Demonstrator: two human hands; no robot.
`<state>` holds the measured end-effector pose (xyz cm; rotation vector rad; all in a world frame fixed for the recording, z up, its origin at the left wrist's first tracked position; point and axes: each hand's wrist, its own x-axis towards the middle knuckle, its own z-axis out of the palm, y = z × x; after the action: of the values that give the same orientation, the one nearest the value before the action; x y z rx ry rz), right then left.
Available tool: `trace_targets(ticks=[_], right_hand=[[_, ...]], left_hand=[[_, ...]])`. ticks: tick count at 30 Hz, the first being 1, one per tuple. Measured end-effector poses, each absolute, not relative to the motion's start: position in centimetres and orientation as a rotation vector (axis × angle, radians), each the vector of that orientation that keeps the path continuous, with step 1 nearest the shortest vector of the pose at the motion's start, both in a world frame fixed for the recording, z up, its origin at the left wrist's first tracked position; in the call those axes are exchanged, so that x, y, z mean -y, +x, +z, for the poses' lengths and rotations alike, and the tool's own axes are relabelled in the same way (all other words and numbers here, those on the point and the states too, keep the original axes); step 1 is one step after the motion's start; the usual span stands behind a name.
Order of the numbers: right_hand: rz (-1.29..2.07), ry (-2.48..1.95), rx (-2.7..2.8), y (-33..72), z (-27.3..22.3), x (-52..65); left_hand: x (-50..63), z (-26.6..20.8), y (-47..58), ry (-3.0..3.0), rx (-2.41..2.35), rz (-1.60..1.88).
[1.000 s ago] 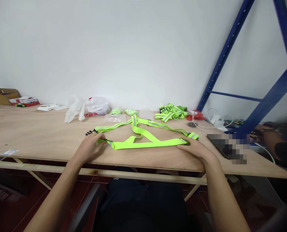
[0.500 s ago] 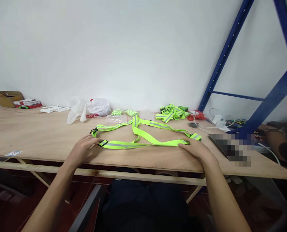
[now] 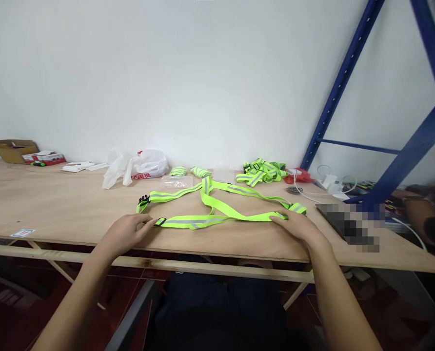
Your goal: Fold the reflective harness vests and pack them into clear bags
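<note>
Behind both hands [image 3: 124, 233] [image 3: 301, 225], strap [image 3: 203, 221] partly hidden

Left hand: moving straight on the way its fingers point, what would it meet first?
Likely the black slider on the reflective strap, right at its fingers; whether they touch is unclear.

Table [image 3: 74, 200]: a wooden top in front of you on a pale timber frame, a printed label [image 3: 23, 233] near its front edge to your left.
Before you: the yellow-green reflective harness [image 3: 217, 204], spread out in a loop.
Far left: an open cardboard box [image 3: 14, 153], a red-and-white carton [image 3: 45, 159].
Along the wall: a white plastic bag [image 3: 149, 165], two strap bundles [image 3: 177, 171], a strap pile [image 3: 259, 172].
Your right: a dark flat object [image 3: 329, 220], partly pixelated.
</note>
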<state>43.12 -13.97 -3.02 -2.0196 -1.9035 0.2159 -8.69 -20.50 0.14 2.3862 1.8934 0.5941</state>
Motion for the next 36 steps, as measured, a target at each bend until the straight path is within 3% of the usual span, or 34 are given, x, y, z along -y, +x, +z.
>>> trace_targets(ticks=[10,23,36], right_hand=[[0.245,-2.019,1.919,42.7,-2.6,14.4],[0.216,-2.052,1.911,43.1,-3.0,14.1],[0.168,-2.051,1.893,43.2,-3.4,13.7]], left_hand=[[19.0,-2.2,-5.5,2.504,-1.923,0.509],[18.7,-2.4,-4.6,2.485,-1.935,0.878],[21.3,-2.9,-7.8,2.564,-1.842,0.981]])
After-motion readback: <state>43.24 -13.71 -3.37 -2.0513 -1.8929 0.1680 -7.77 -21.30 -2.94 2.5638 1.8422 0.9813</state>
